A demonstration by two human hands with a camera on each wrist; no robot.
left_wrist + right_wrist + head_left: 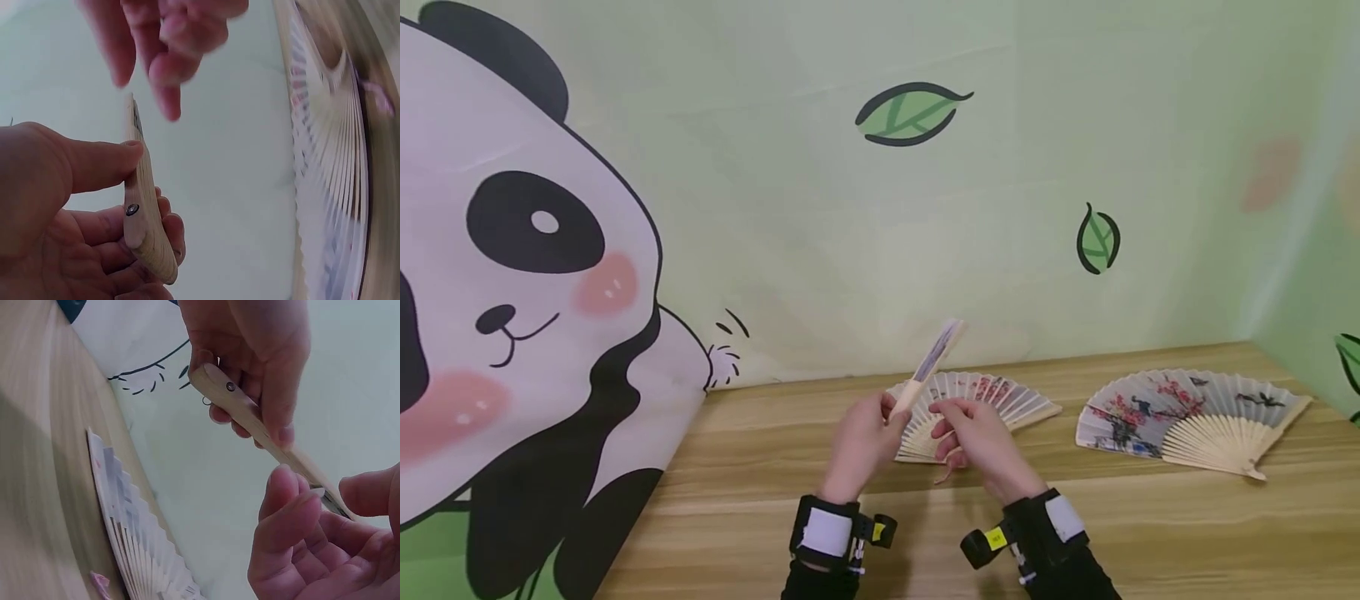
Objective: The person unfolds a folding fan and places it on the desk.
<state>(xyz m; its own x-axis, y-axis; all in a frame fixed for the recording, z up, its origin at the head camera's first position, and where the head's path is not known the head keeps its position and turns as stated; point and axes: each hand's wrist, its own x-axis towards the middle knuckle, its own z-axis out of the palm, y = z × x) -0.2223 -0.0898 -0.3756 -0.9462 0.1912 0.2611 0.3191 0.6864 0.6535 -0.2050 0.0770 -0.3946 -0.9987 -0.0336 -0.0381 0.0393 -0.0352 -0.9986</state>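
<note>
Panda [647, 354], printed large on the pale green backdrop [775, 208], fills the far left of my head feed, well apart from the left grip. The wood-grained worktop [760, 450] runs beneath both hands.

Moving right, I reach the left grip [865, 442], clamped on a folded fan [928, 362]. On the left wrist feed I see the thumb pressed to one side of its pale wooden sticks and fingers behind the other. The rivet [132, 210] sits at the end nearer the palm, while the patterned end rises above the grip and leans right. Below this hand is a black wrist strap [826, 531] with a white patch.

Beyond the two hands, and partly hidden by them, I have a half-round spread fan [992, 392] on the worktop. A pink tassel [100, 584] shows beside it on the right wrist feed.

The right grip [981, 437] is just right of the left one, its thumb apart from loosely bent fingers. The fingertips are near the free end of the folded fan; I cannot tell whether they touch it.

Well to the right of that grip, a blossom-printed fan [1195, 425] lies spread on the worktop, its pivot nearest me. Above it I see a small leaf print [1097, 239].
</note>
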